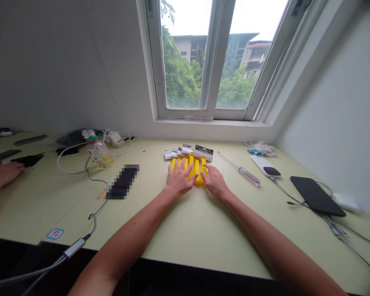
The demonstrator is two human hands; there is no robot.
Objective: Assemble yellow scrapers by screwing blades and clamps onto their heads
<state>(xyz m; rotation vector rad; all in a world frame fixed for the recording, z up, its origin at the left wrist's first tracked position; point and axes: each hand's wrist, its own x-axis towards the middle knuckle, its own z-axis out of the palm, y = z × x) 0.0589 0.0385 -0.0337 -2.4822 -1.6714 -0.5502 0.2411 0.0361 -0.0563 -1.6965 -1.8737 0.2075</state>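
Note:
Several long yellow plastic pieces (197, 168) lie side by side in a row on the table, their exact kind unclear. My left hand (179, 179) lies over the left part of the row, fingers spread across the pieces. At the right end, my right hand (216, 181) touches the outermost piece with thumb and index finger apart. Its other fingers are curled and partly hidden. Just behind the row are small white boxes (188, 149) and a black-and-white box (204, 152).
Right of the row lies a screwdriver (249, 176). Further right are a white power bank (265, 165), a black phone (317, 196) and cables. Leftward are a pixelated dark device (123, 183) and a plastic bottle (97, 152). Another person's hand (9, 172) rests at far left.

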